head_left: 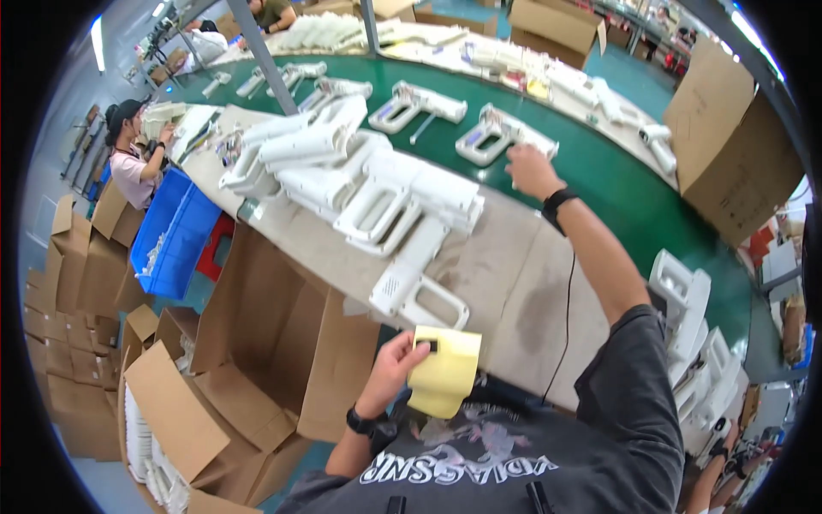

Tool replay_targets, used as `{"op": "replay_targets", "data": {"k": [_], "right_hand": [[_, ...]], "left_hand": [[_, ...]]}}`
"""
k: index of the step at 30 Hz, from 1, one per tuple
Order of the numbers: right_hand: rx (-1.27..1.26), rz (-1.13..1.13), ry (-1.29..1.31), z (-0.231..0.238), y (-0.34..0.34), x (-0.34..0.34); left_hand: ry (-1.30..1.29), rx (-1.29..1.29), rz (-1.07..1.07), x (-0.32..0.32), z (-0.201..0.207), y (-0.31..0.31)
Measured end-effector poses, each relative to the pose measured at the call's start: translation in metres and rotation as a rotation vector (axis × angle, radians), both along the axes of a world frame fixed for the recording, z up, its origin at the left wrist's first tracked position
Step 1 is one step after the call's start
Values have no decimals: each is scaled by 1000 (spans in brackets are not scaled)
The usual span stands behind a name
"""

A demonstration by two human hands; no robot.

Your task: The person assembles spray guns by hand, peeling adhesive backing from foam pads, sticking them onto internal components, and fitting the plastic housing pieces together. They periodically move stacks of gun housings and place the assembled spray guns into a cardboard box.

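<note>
My left hand (pixel 390 370) pinches a folded-looking yellow sheet (pixel 448 370) in front of my shirt, its thumb beside a small black piece (pixel 433 346) at the sheet's upper left. Out over the green belt, my right arm is stretched to a white plastic housing (pixel 479 144) with a looped handle and parts inside. The curled fingers of my right hand (pixel 535 173) grip its right-hand end, partly hidden by the hand itself. Nearer me, a pile of white plastic housings (pixel 377 201) covers the left of the grey worktop (pixel 505 283).
More open housings (pixel 415 107) lie along the green belt (pixel 604 184). Big open cartons (pixel 282 330) stand at the lower left, with a blue bin (pixel 175 231) beyond. Stacked white housings (pixel 689 317) are at my right. A black cable (pixel 567 321) crosses the worktop. A co-worker (pixel 133 158) sits at left.
</note>
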State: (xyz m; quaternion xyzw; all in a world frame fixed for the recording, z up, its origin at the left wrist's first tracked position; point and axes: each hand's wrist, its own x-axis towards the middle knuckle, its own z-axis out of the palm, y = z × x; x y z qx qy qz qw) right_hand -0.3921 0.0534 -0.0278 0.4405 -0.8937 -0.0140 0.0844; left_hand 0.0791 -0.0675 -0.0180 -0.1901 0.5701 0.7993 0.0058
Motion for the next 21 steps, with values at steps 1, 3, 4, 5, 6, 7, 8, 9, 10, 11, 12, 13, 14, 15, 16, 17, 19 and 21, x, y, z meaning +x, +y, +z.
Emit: {"op": "replay_targets", "data": {"k": [1,3,4,5,6,7,8,9,10,11,12,13,14,15,16,17,19,21], "right_hand": [[-29,44,35,-6,-8,0],[-54,90,33,-13,-31,7],[-48,88,3,-16,-41,7],[-76,52,21,-22,-49,10],[-100,37,8,-27,-55,10],[-116,42,51,-28,-60,7],[-131,44,92,-29,-62,3],[-136,42,92,-30,-61,-2],[-96,27,106,-25,-60,-5],[-52,7,119,-21,-56,-8],[-87,-8,95,-14,-49,-11],[-101,-10,95,-6,-42,-16],[-113,-15,93,4,-33,-17],[-125,9,78,17,-24,-15],[-138,29,64,30,-15,-11],[-108,28,79,39,-1,-9],[-77,74,111,60,22,14],[-38,159,192,80,48,50]], "left_hand": [[-15,-13,-13,2,-6,0],[7,67,-8,2,6,5],[1,76,-11,1,8,6],[9,69,-4,1,10,6],[-6,68,-31,2,12,6],[-21,68,-60,0,13,5],[-19,61,-59,-2,13,3],[-12,62,-77,-3,14,2],[-8,69,-92,-5,14,1],[-11,71,-96,-7,14,1],[3,89,-91,-10,15,1],[17,108,-90,-13,16,1],[28,129,-92,-13,16,3],[39,169,-84,-13,9,2],[32,177,-102,-10,6,3],[36,256,-87,-14,7,4],[34,354,-59,-15,4,4],[52,367,-82,-21,11,8]]}}
